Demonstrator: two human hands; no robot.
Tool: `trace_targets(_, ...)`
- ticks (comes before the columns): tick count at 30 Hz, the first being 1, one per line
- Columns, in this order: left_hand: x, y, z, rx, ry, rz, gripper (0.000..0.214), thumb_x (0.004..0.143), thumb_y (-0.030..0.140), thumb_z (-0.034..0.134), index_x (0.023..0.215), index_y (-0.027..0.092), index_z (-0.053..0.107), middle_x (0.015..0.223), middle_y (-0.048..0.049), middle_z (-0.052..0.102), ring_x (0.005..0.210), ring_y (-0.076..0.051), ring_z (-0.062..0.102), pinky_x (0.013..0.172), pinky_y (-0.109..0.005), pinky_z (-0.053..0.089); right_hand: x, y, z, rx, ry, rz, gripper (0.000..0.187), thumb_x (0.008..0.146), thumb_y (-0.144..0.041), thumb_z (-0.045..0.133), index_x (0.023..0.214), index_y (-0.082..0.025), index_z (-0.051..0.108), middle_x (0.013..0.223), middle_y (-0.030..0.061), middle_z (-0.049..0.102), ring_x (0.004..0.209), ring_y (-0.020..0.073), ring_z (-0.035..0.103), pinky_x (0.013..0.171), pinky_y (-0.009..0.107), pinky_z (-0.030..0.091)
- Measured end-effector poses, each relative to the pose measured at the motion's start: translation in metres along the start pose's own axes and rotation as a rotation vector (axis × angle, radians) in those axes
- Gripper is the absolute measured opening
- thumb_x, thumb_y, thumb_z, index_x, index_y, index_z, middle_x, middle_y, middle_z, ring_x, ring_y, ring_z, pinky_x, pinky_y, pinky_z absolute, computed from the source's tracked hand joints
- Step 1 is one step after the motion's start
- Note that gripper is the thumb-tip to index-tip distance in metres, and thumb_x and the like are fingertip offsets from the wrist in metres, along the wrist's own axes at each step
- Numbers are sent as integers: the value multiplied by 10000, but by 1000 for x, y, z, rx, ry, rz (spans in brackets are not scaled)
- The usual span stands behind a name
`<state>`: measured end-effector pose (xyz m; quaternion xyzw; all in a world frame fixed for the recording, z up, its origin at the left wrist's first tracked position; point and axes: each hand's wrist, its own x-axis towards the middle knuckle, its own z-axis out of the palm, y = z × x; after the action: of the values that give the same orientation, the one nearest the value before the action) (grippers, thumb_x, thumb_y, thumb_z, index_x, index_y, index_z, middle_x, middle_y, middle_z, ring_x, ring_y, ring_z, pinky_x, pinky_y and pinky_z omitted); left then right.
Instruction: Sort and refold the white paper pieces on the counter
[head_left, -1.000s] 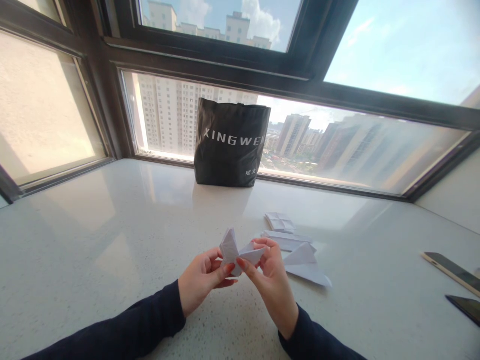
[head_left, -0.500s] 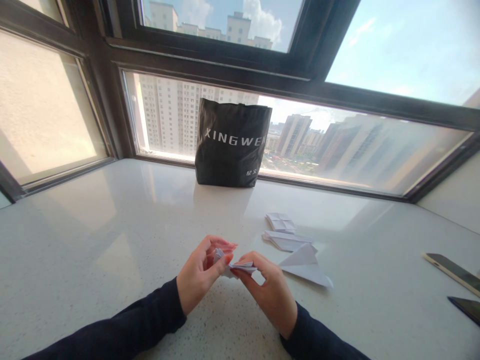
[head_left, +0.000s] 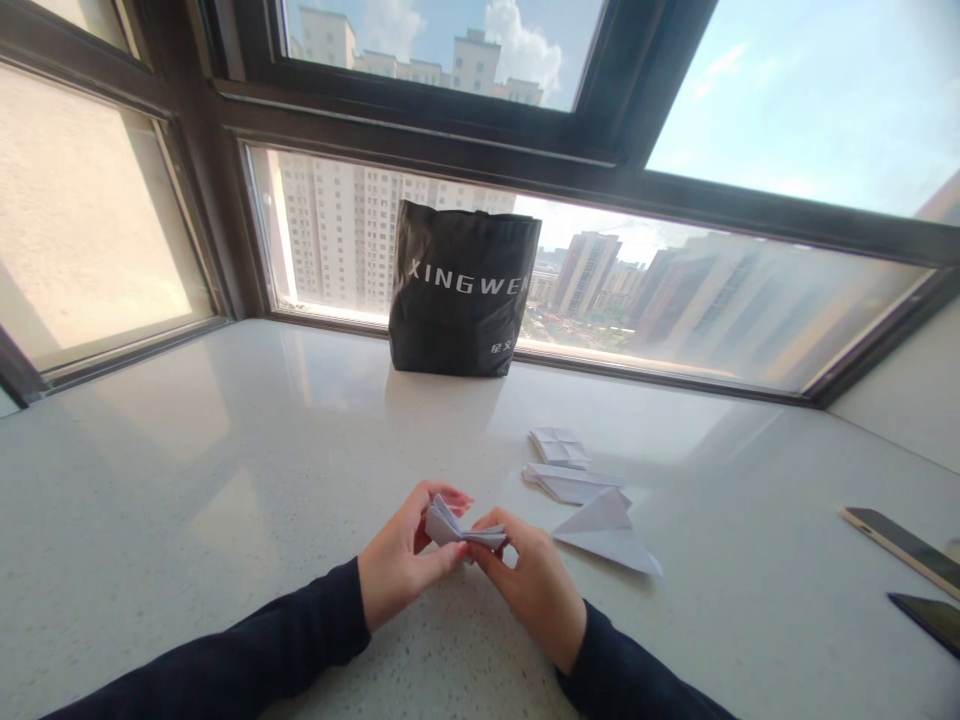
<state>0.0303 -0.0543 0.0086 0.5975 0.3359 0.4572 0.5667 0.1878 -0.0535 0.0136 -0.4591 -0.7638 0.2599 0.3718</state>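
Between my two hands is a small piece of folded white paper, with layers that fan up at its left side and lie flatter at its right. My left hand is closed around the left part, thumb along the lower edge and fingers behind. The right end is pinched between the thumb and fingers of my right hand. Just right of my hands lies a white paper plane. Behind it are a long folded paper piece and a square folded paper piece.
A black bag with white lettering stands on the pale speckled countertop, against the windows. At the right edge lie a phone and a second dark flat object. Dark window frames border the back.
My left thumb has moved down from the paper's upper layers to its lower edge, so more of the fanned folds show. My right hand still pinches the right end.
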Motion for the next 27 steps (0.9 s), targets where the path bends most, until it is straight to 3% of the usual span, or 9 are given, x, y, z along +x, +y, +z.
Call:
trace_targets(4,1,-4,0,-79,-29,-27,503,630,330,678,1009,182,381,1004,-83,518,938,-189,524,837,-330,377,1,0,-2,149,17,52,133,744,-273,554,649,-180,553,609,8,614,593,151,562,576,261,414)
trace_targets(10,4,-5,-2,-147,-62,-188,363,605,353,691,814,129,496,710,-27,586,659,-128,550,614,-255,400,3,2,-1,418,6,115,169,728,-312,577,649,-179,511,593,-4,596,565,133,567,534,244,421)
trace_targets(16,6,-9,-4,-151,-81,-287,356,596,379,683,800,112,565,707,-25,608,638,-119,547,605,-245,395,2,3,4,493,-34,180,237,702,-365,590,628,-182,458,553,-30,533,520,118,533,502,239,408)
trace_targets(22,4,-10,-3,-139,-103,-303,349,575,364,695,794,116,580,690,-19,614,630,-144,568,615,-267,412,8,-3,-13,259,-33,159,298,674,-327,616,911,-174,520,745,8,582,646,130,540,576,250,420)
trace_targets(27,0,2,2,-27,-234,-225,275,634,360,647,744,112,601,686,-14,608,648,-150,556,633,-262,412,6,-13,-30,50,-266,204,132,675,-276,612,690,-146,628,638,15,631,593,125,538,565,239,406)
